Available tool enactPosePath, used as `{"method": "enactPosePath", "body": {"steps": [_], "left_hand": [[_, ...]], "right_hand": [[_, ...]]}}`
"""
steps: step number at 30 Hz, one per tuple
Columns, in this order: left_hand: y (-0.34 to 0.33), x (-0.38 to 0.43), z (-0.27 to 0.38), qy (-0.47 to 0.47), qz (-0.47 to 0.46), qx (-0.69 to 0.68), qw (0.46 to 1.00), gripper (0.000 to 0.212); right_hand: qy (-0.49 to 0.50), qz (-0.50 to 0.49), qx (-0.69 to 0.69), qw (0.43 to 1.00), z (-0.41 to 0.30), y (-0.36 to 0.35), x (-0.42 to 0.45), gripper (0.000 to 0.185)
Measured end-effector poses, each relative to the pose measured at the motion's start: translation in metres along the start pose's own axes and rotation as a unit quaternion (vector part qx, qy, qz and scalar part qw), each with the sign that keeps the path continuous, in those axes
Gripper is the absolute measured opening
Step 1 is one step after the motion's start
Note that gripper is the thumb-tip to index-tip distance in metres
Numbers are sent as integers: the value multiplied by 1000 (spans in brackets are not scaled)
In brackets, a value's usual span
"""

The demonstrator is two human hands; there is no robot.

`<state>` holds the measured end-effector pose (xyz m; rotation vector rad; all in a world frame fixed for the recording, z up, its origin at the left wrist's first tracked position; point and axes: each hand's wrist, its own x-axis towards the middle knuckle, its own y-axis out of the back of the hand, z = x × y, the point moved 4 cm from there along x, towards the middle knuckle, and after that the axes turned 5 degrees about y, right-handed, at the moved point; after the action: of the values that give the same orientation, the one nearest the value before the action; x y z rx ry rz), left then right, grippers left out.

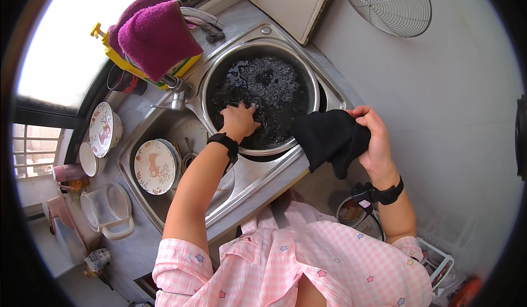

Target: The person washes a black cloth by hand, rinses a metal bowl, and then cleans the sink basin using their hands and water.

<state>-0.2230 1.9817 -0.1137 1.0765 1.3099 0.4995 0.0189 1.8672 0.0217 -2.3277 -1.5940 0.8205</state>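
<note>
A round metal basin (260,152) sits in the right-hand bowl of a steel double sink, holding dark, sudsy water (267,89). My left hand (240,119) reaches over the near left part of the basin, fingers spread at the water and nothing seen in its grasp; whether the fingertips are submerged is hard to tell. A piece of black cloth (329,138) hangs from my right hand (372,136), pinched between thumb and fingers at the basin's right rim. The metal faucet (178,95) stands left of the basin, with a purple towel (158,39) above it.
Patterned plates (154,167) and utensils lie in the left sink bowl (144,202). Bowls (103,130) and a clear plastic pitcher (105,208) line the counter at left. A cutting board (288,2) leans behind the basin. A wire strainer (389,4) hangs on the right wall.
</note>
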Motion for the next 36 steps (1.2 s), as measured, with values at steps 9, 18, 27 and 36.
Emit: {"method": "enactPosePath", "body": {"steps": [9,18,27,36], "left_hand": [[23,-1,-23,-110,170,-513,834,59],[31,-38,-24,-83,-219,-857,460,99],[-6,7,-49,-123,96,-549,821,74],[-17,38,21,54,143,-72,986,73]], "right_hand": [[27,21,9,999,-16,8,9,15],[6,14,18,1000,-9,4,15,15],[-8,-28,28,999,-4,-6,10,14],[-20,-23,14,999,11,11,5,13]]}}
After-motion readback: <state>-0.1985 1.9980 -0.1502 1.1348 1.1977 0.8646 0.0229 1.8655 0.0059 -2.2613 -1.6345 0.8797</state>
